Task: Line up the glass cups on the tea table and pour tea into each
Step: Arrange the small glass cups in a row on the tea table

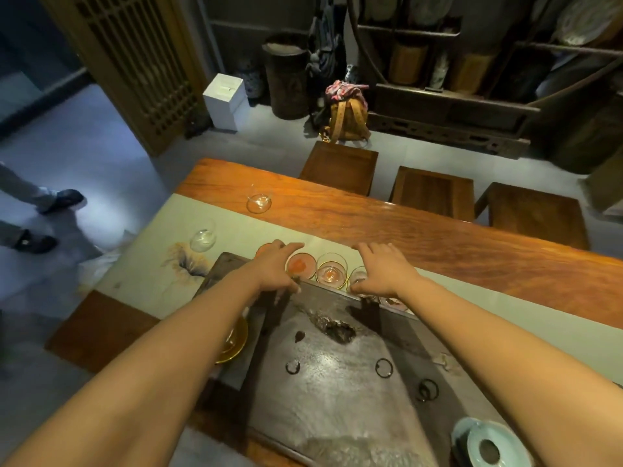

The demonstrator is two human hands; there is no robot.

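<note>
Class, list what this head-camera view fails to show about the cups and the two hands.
- Leftmost cup: mostly hidden by the left hand.
- Cup under the right hand: contents and contact unclear.
- Cup behind the right wrist: mostly covered.
- Celadon lidded vessel: cut off by the bottom edge.

Backpack (347,119), white box (224,101), 3 stools (340,166).

Desk (438,237) reddish-orange wood; runner (161,264) pale green, ink flower print; tea tray (337,382) mottled grey stone; lidded bowl (495,443) pale blue.
</note>
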